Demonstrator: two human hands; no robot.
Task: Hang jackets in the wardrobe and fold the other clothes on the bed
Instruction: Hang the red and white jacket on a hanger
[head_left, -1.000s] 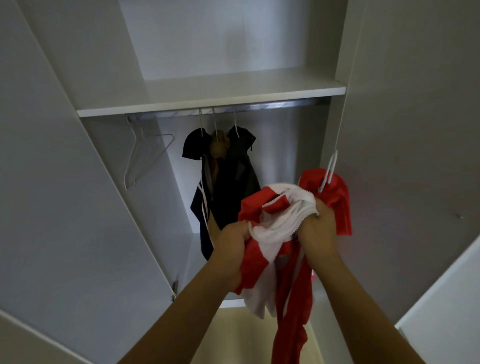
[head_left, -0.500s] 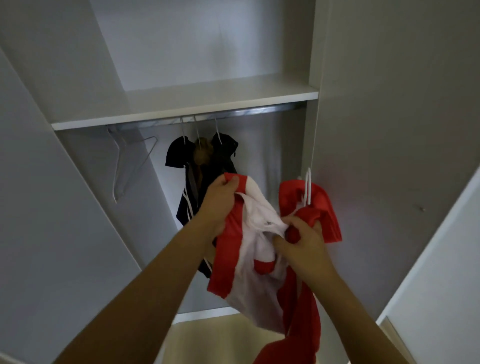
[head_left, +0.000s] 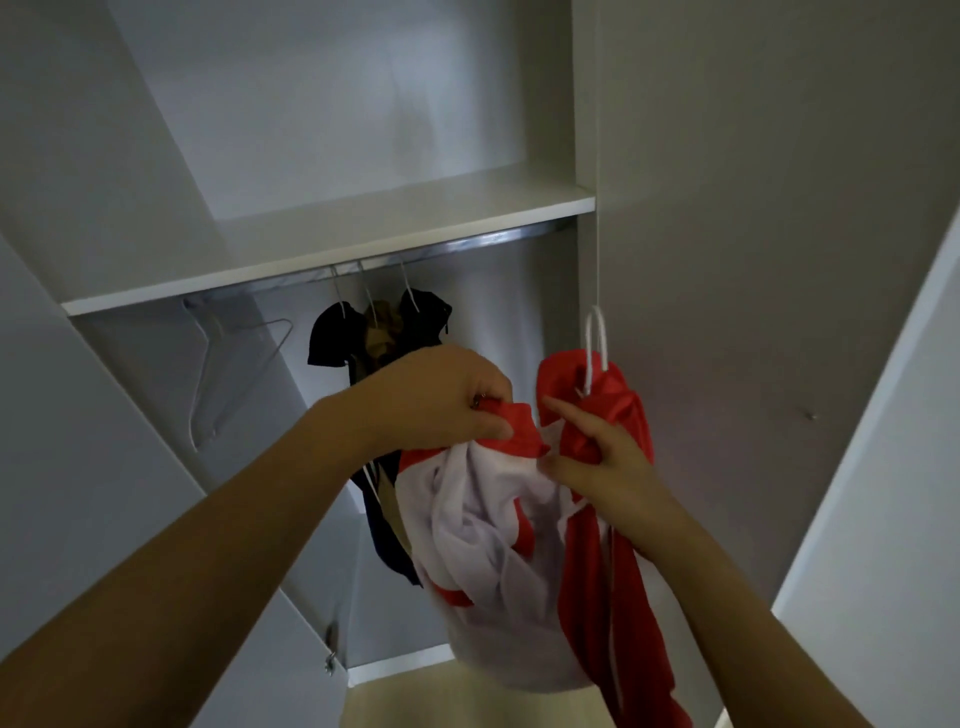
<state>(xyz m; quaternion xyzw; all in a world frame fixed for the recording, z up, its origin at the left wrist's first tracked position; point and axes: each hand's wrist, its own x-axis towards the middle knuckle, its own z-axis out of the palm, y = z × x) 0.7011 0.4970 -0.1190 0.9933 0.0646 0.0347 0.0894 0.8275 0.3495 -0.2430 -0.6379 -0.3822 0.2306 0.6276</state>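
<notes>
Both hands — left hand, right hand — grip the red-and-white jacket

Home bedroom: white wardrobe w/ rail, hung jackets.

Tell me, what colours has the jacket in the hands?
The jacket is red with white panels; the head view, the only one, shows it.

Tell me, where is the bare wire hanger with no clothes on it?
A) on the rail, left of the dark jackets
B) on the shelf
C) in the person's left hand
A: the empty white wire hanger hangs from the metal rail, left of the dark jackets.
</notes>
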